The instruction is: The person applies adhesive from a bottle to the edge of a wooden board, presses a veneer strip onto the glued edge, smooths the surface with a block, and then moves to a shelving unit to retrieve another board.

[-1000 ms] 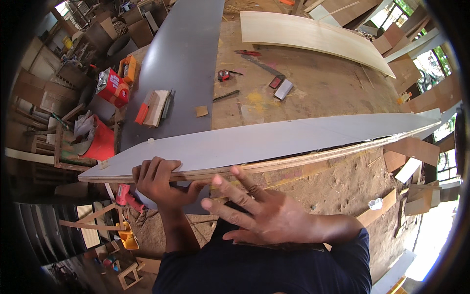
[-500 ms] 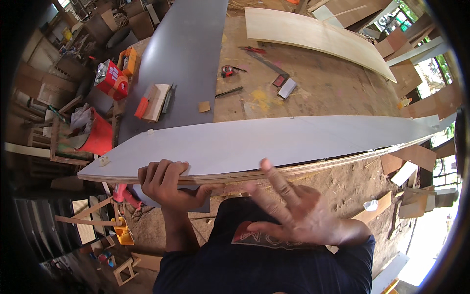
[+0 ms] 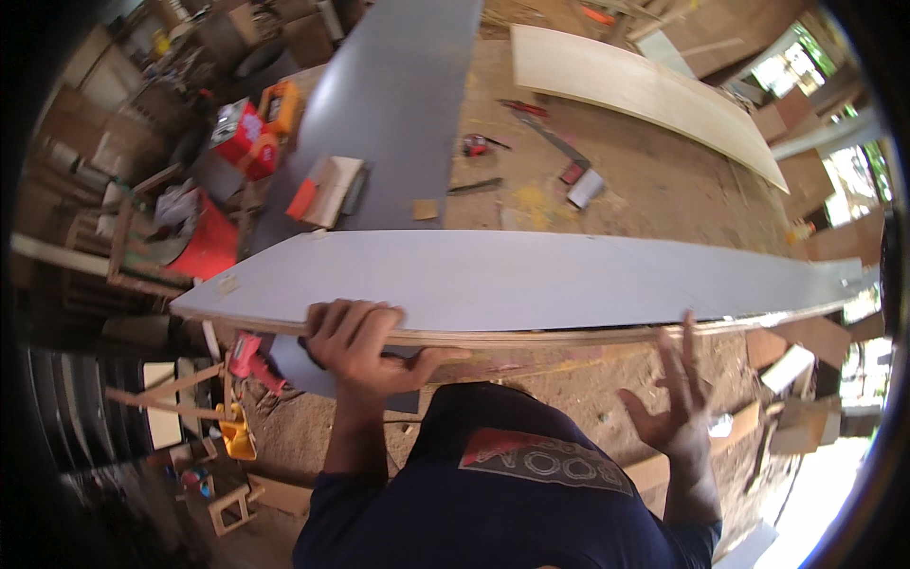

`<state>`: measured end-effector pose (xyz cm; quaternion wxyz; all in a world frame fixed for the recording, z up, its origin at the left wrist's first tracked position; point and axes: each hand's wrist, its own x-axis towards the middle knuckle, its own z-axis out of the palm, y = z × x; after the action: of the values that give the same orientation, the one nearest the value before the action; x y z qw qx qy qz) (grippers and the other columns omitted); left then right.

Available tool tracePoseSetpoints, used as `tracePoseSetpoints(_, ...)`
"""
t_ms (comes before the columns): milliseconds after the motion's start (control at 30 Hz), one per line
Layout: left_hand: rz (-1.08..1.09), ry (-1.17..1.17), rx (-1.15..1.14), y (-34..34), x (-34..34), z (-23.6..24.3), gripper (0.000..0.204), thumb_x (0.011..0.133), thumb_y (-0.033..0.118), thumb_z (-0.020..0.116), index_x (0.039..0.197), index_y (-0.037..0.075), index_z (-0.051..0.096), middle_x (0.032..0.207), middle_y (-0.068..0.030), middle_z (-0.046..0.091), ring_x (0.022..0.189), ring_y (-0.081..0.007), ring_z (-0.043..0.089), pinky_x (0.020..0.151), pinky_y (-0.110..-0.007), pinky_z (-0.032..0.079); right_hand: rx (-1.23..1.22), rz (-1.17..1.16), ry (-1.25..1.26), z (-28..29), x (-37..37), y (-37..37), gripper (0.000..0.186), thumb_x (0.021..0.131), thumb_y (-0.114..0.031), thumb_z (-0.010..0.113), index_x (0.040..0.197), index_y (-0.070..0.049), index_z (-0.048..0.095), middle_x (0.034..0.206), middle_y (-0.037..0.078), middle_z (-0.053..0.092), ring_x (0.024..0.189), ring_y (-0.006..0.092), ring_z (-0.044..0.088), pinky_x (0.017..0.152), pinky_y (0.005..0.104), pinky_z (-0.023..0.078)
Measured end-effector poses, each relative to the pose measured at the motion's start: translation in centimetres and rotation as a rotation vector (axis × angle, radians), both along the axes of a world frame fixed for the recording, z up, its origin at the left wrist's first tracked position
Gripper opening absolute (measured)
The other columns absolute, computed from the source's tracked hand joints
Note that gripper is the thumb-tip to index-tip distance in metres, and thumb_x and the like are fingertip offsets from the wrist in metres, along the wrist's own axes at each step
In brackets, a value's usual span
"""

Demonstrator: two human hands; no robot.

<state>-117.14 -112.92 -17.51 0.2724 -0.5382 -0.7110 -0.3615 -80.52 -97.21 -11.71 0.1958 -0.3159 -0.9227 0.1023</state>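
Note:
A long white-topped board point(image 3: 493, 275) with a layered plywood edge lies across the near side of the workbench point(image 3: 664, 209). My left hand point(image 3: 360, 346) grips its front edge left of centre, fingers curled over the top and thumb stretched along below. A dark gap shows along the right part of that edge. My right hand point(image 3: 675, 394) is blurred, fingers spread, its fingertips at or very near the board's edge; touching, I cannot tell.
Beyond lie a dark grey panel point(image 3: 379, 114), a pale plank point(image 3: 645, 95), a tape measure point(image 3: 476, 145) and a square point(image 3: 559, 142). A red can point(image 3: 245, 140), red bucket point(image 3: 204, 242) and pink power tool point(image 3: 254, 360) are at the left; wood offcuts point(image 3: 801, 427) at the right.
My right hand has swung rightward along the board's edge and turned more upright. My left hand still holds the edge. The whole view has shifted, with the bench contents appearing farther right.

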Motion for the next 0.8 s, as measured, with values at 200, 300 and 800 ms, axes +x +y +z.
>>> tracePoseSetpoints(200,0.016,-0.003,0.009,-1.1,0.1,-0.1,0.064,0.058,0.067,0.095,0.075,0.011,0.067,0.072,-0.0014,0.068,0.065,-0.0241,0.065,0.073,-0.038,0.046,0.228,-0.314,0.399,-5.3,8.3,3.0,0.045,0.103,-0.021,0.069,0.138,0.006,0.062,0.143,0.021,0.066,0.115,0.0374,0.074,0.084,0.0373,0.06)
tracePoseSetpoints(300,0.016,-0.036,0.017,-1.2,0.7,0.5,0.067,0.057,0.07,0.095,0.073,0.012,0.065,0.069,0.0001,0.065,0.064,-0.0226,0.062,0.072,-0.036,0.044,0.028,-0.701,0.835,-10.1,10.8,5.1,0.051,0.113,-0.034,0.052,0.153,-0.003,0.055,0.148,0.017,0.063,0.124,0.0334,0.07,0.093,0.0376,0.057)
tracePoseSetpoints(800,0.078,0.016,0.109,0.2,0.7,0.4,0.068,0.071,0.076,0.083,0.073,0.011,0.061,0.071,-0.0049,0.058,0.067,-0.0289,0.059,0.073,-0.042,0.043,-1.093,-0.782,1.429,-18.6,14.3,19.4,0.11,0.091,-0.082,0.059,0.173,-0.02,0.018,0.175,0.016,0.022,0.157,0.0419,0.033,0.119,0.0657,0.04)
